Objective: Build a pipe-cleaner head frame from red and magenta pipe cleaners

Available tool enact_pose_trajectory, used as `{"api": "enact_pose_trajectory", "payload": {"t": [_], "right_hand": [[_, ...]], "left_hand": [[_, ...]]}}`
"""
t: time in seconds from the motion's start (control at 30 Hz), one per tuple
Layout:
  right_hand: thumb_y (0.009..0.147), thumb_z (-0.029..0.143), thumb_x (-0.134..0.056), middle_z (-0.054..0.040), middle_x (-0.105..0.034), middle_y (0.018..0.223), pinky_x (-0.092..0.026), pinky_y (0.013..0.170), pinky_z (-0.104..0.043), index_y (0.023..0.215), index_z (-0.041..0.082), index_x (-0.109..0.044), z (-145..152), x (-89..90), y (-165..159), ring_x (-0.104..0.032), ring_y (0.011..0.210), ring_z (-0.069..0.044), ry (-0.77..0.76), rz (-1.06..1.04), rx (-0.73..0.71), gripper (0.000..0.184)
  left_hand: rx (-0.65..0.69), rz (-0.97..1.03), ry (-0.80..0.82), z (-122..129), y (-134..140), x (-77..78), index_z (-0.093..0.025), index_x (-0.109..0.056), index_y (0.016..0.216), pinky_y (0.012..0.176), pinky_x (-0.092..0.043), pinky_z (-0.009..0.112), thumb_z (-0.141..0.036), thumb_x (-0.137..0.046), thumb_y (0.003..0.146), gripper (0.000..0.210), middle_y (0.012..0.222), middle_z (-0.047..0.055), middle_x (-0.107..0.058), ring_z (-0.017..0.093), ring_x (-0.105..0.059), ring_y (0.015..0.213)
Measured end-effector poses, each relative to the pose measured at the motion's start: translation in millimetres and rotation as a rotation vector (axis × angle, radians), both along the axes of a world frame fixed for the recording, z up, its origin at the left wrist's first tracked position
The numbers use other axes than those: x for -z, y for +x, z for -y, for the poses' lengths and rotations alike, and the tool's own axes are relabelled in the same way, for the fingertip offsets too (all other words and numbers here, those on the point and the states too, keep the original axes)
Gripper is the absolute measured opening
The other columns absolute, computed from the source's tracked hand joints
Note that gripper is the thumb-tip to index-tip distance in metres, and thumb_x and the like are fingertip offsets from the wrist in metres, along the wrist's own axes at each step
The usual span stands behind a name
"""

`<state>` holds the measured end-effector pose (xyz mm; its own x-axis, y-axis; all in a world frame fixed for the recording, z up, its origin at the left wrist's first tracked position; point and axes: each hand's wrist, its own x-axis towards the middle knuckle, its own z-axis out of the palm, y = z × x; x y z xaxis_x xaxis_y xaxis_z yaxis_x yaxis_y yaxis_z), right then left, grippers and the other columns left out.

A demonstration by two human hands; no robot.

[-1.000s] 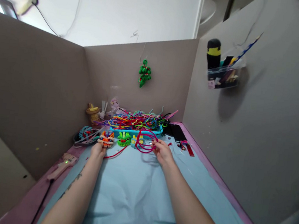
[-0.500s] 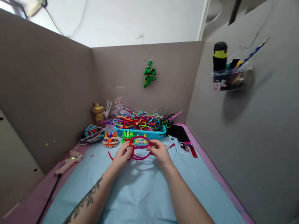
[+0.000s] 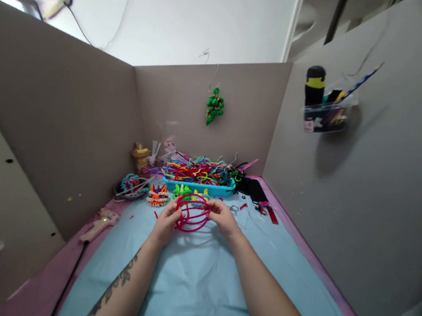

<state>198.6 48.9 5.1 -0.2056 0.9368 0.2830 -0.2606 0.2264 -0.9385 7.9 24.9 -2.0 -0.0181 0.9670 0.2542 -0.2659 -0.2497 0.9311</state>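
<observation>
Between my hands, above the blue table cover [image 3: 199, 279], is a round open frame of magenta pipe cleaners [image 3: 191, 231], made of several curved hoops. My left hand [image 3: 166, 222] pinches its left side, fingers closed. On the right side, my right hand [image 3: 223, 218] grips the frame between thumb and fingers. Just behind it stand a green pipe-cleaner figure [image 3: 181, 192] and a yellow one [image 3: 201, 192], the latter partly hidden by the hoops. An orange and white figure [image 3: 157, 196] sits left of them. A short red piece [image 3: 156, 215] lies by my left hand.
At the back is a blue tray [image 3: 214, 191] heaped with coloured pipe cleaners. A pink glue gun [image 3: 99, 225] with a lit green light lies left, its cord running forward. Scissors [image 3: 234, 209] and a dark flat object [image 3: 252, 188] lie right. Grey partitions enclose the table.
The magenta frame has been turned, so more crossing hoops face me. Both hands still hold it, a little closer together. The whole view has shifted slightly.
</observation>
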Motion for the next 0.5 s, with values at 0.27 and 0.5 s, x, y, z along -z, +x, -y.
{"api": "enact_pose_trajectory", "payload": {"t": [0.27,0.5], "right_hand": [[0.072,0.006,-0.047,-0.0067,-0.063,0.095,-0.048,0.083,-0.038,0.093,0.020,-0.064,10.2,-4.0,3.1,-0.058,0.093,-0.020,0.631,0.494,0.339,0.030],[0.075,0.002,-0.044,-0.0098,-0.062,0.103,-0.048,0.086,-0.039,0.104,0.019,-0.062,31.4,-8.4,-15.8,-0.054,0.098,-0.022,0.896,0.660,0.335,0.039]], "left_hand": [[-0.357,-0.861,0.516,16.9,0.9,-12.9,-0.021,-0.029,0.132,0.105,-0.018,0.056,-0.043,-0.074,0.059,0.088,0.144,0.017,-0.030,0.034,-0.015,0.137],[-0.392,-1.355,0.629,26.5,31.1,-22.5,-0.019,-0.022,0.141,0.105,0.001,0.062,-0.025,-0.064,0.070,0.083,0.141,0.016,-0.039,0.036,-0.013,0.137]]}}
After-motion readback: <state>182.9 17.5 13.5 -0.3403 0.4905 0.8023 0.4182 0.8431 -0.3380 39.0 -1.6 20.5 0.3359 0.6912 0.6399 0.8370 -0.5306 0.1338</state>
